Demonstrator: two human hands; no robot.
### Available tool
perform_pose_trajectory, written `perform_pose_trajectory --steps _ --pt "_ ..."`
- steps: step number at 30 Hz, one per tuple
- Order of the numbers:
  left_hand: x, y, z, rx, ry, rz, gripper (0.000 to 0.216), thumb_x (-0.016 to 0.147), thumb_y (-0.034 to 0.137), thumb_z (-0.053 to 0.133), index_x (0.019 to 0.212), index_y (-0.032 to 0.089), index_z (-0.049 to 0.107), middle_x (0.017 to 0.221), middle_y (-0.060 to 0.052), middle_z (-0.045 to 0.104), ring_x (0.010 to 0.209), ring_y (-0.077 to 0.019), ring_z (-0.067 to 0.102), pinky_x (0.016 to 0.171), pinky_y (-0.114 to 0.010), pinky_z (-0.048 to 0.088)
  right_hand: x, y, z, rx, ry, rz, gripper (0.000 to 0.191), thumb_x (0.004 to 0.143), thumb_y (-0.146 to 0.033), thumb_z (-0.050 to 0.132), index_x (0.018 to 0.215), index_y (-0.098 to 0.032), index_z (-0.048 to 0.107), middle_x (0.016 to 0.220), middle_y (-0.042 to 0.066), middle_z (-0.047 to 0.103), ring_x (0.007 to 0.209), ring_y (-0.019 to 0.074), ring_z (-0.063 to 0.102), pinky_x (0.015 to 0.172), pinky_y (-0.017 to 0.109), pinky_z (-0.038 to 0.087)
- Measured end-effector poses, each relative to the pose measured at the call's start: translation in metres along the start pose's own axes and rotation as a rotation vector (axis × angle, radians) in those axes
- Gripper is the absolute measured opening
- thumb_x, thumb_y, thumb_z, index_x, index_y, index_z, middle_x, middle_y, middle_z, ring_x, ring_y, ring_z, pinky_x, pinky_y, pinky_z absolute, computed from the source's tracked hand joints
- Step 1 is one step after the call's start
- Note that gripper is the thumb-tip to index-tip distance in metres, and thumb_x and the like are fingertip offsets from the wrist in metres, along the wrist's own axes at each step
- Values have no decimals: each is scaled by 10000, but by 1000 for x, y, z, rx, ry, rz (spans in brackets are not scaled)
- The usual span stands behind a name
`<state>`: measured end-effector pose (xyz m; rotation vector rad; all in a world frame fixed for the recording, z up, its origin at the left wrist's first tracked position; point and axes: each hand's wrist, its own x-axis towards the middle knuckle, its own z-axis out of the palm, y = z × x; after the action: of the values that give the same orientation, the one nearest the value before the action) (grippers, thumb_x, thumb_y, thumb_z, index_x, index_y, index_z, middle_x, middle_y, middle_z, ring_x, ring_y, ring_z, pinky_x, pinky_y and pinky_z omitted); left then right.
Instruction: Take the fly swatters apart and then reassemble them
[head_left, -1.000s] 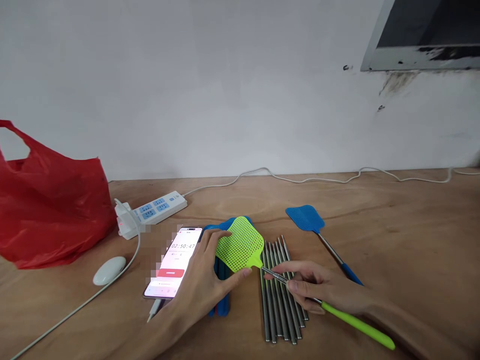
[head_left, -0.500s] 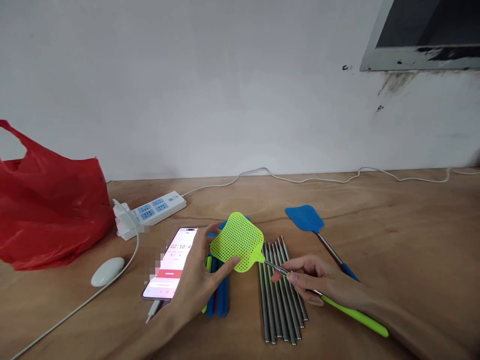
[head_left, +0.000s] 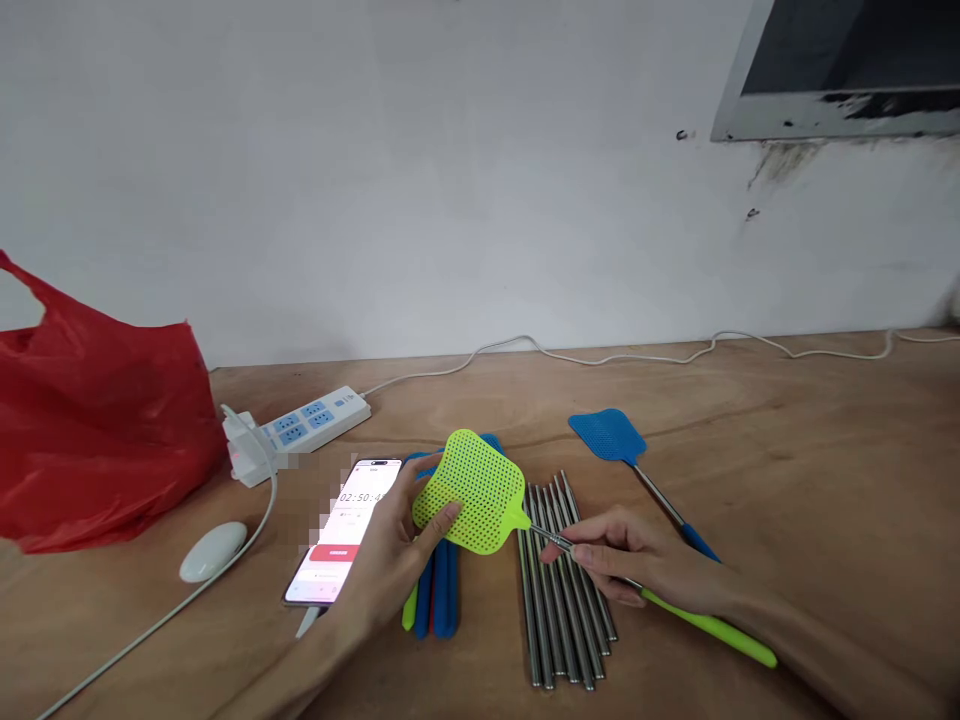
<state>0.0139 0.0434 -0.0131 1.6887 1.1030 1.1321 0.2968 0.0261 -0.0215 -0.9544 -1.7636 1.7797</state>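
Observation:
My left hand pinches the left edge of a lime-green fly swatter head, thumb on top and fingers under it. My right hand is closed round the same swatter's metal rod just behind the head; its green handle sticks out to the lower right. Under the head lie several blue and green swatter heads in a stack. A row of bare metal rods lies between my hands.
A finished blue fly swatter lies behind my right hand. A phone with a lit timer screen lies by my left hand. Further left are a white puck-shaped device, a power strip and a red plastic bag.
My left hand has shifted from the base of the green head to its left edge. The head has moved a little left and lifted off the stack; my right hand kept its hold on the rod.

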Motion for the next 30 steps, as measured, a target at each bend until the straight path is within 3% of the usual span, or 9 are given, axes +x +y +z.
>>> perform_pose_trajectory --steps 7,21,30 --pt "-5 3 7 -88 -57 -39 373 930 383 626 1233 238 466 1181 -89 695 1076 -291 680 839 -425 594 -1 0 3 14 3 -31 463 984 -475 521 1210 -104 683 499 -83 420 440 67 291 481 237 230" --pt "-9 -4 8 -6 -26 -25 371 949 391 599 1256 264 434 1227 -86 672 1139 -295 651 870 -433 590 3 6 8 24 36 -16 502 965 -512 532 1178 -84 686 490 -85 419 424 68 306 470 247 234" --pt "-2 11 6 -104 -21 -26 401 926 407 618 1277 240 521 1242 -80 663 1096 -273 660 871 -391 582 1 0 14 5 133 -4 522 940 -567 519 1086 -95 689 459 -89 413 412 71 286 473 246 235"
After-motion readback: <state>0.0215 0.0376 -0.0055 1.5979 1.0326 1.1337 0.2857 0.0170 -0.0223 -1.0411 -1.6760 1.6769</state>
